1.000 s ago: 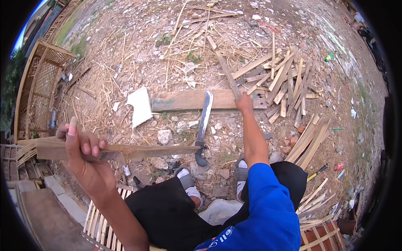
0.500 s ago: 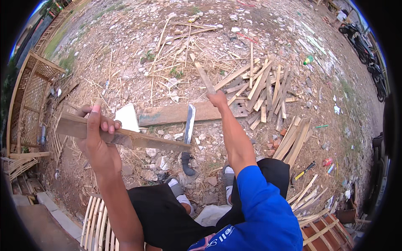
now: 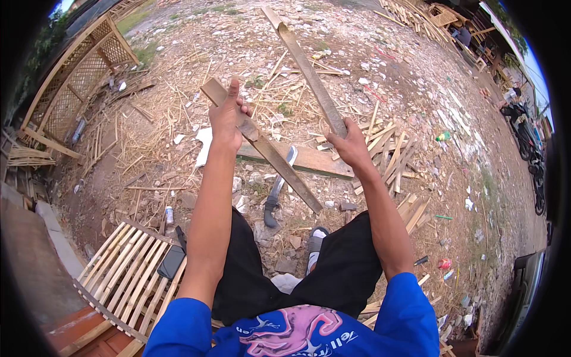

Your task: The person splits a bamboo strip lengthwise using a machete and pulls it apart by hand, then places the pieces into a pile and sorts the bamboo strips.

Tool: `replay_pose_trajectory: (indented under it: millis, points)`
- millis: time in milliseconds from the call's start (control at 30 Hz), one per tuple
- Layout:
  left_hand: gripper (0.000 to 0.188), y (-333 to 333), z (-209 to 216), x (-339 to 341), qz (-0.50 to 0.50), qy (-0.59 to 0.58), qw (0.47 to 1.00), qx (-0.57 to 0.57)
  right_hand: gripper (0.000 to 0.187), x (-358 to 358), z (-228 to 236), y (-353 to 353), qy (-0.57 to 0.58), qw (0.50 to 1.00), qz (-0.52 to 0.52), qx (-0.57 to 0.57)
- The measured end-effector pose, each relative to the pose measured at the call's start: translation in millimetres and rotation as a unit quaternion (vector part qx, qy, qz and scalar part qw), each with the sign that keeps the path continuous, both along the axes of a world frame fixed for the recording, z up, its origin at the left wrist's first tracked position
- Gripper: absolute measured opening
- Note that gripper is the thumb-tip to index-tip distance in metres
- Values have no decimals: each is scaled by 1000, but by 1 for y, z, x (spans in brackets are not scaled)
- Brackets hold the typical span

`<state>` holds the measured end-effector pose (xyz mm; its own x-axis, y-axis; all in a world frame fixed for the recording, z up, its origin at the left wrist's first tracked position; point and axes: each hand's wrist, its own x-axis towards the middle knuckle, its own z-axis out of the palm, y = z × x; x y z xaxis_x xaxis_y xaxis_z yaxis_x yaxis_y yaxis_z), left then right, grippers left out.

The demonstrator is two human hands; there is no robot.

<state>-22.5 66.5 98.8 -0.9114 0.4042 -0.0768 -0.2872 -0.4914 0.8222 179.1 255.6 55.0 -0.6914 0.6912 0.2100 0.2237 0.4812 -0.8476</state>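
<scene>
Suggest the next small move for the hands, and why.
Probably set down the slat in the right hand: the left hand grips another wooden strip, so neither hand is free for the machete, which lies unheld.

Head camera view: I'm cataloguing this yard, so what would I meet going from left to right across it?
Wooden lattice panel → dark phone → left hand → machete → right hand → small green object → motorcycles.
</scene>
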Motion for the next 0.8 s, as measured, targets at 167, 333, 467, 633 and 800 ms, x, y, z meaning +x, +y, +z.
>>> replay_pose_trajectory:
  millis: [167,333,467,633,800]
  points:
    - [69,-5,-2,13,-31,-39,999,18,41,22,27,-94,-20,997,60,50]
    - [98,-11,-2,13,-99,-7,995,32,38,34,15,-103,40,976,136,166]
    - [99,-23,0,1,-79,-24,995,55,40,42,15,-95,61,962,181,194]
    - [97,-43,-5,-26,-7,-23,998,61,39,53,19,-74,55,951,199,230]
    - [99,-61,-2,-33,64,-32,997,23,40,50,18,-64,32,951,216,221]
